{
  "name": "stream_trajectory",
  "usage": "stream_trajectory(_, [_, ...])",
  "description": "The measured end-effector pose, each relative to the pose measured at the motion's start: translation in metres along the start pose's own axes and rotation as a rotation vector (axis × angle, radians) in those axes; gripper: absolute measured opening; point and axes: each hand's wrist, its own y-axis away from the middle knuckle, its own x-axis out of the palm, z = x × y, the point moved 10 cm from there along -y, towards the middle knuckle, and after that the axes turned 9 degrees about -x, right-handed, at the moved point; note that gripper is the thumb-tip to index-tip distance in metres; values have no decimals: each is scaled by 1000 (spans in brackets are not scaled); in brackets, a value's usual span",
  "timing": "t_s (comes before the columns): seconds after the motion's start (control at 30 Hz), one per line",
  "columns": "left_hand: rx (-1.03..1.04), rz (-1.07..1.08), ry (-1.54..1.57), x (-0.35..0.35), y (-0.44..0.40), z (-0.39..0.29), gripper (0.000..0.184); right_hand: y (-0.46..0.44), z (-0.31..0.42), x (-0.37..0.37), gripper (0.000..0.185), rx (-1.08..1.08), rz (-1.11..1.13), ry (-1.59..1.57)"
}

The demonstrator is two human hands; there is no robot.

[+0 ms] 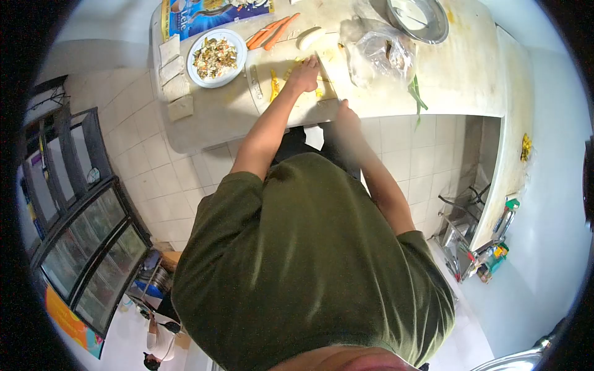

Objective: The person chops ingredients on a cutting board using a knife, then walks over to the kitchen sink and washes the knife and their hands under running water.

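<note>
My left hand (304, 75) rests with its fingers pressed together on yellow pieces on a pale cutting board; what lies under the fingers is hidden. My right hand (346, 114), blurred, is closed around the handle of a knife (328, 75), whose blade reaches up beside my left hand. A yellow strip (275, 85) lies left of my left hand. Small yellow bits (319, 93) are near the blade. Beyond the hands lie a peeled whitish piece (311, 39) and several carrots (272, 32).
A white plate of chopped food (215, 58) is at the left, beside pale squares (180, 107). A plastic bag (387, 52), green leaves (417, 96) and a metal bowl (419, 18) stand right. Another person (162, 337) is at lower left.
</note>
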Motion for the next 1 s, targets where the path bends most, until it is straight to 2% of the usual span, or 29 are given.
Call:
stream_trajectory(0.1, [7, -112, 20, 0, -5, 6, 71, 24, -7, -15, 22, 7, -14, -51])
stream_trajectory(0.23, [85, -201, 176, -10, 4, 12, 58, 33, -11, -15, 26, -100, -64, -276])
stream_trajectory(0.33, [90, -383, 165, -17, 25, 21, 50, 27, -17, 5, 26, -131, -148, -215])
stream_trajectory(0.43, [72, -399, 90, -15, 38, 22, 54, 33, -3, -15, 25, -36, -127, -288])
stream_trajectory(0.63, [31, -482, 31, -10, 40, 20, 53, 22, -2, -16, 25, -84, -114, -213])
stream_trajectory(0.83, [-25, -444, 17, -1, 37, 22, 55, 16, 3, -33, 22, -138, -111, -125])
stream_trajectory(1.0, [-23, -452, -42, 2, 31, 22, 57, -12, -12, -21, 19, -138, -20, -6])
